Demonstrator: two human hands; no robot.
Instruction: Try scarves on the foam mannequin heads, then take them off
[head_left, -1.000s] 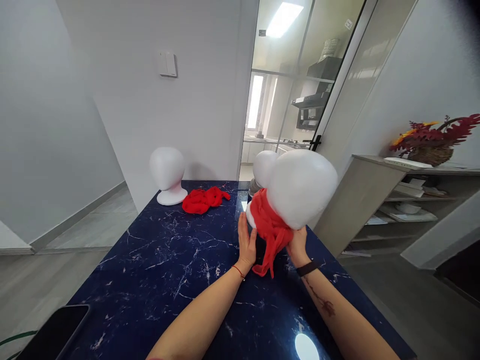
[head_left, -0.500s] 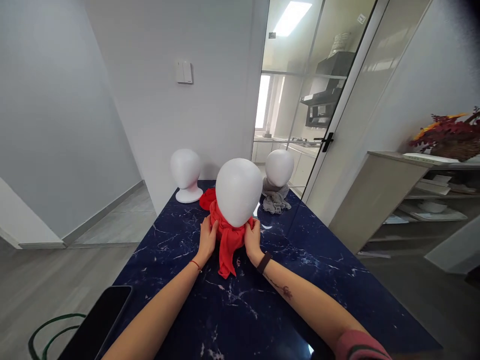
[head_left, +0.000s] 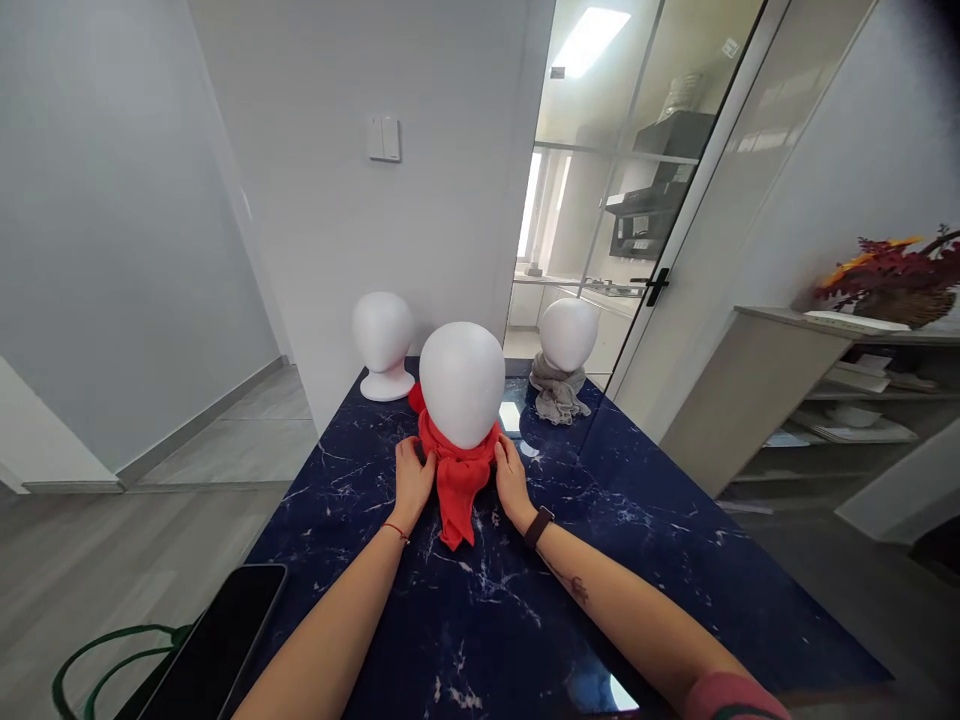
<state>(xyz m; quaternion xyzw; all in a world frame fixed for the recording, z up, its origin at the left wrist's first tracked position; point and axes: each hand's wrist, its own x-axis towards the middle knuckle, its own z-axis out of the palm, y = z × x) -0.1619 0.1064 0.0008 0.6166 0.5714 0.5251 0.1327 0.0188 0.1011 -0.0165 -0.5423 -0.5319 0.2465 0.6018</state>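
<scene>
A white mannequin head (head_left: 463,384) stands on the table in front of me, tilted slightly. Around its neck a red scarf (head_left: 459,478) is wrapped, with a tail hanging down the front onto the tabletop. My left hand (head_left: 414,480) holds the scarf at the left side of the neck, thumb in front. On the right side, my right hand (head_left: 513,480) grips the scarf too; its fingertips are partly hidden by the cloth. The base of this head is covered by the scarf.
A bare mannequin head (head_left: 383,335) stands at the back left. Another head (head_left: 570,334) at the back right wears a grey scarf (head_left: 561,393). A black phone (head_left: 225,635) lies near the left edge of the dark blue marbled table (head_left: 645,560). Behind is a glass door (head_left: 615,170).
The mannequin head with the red scarf has turned and shifted a little left, with both hands still at the scarf. Less red cloth shows behind it. The camera view has shifted slightly.
</scene>
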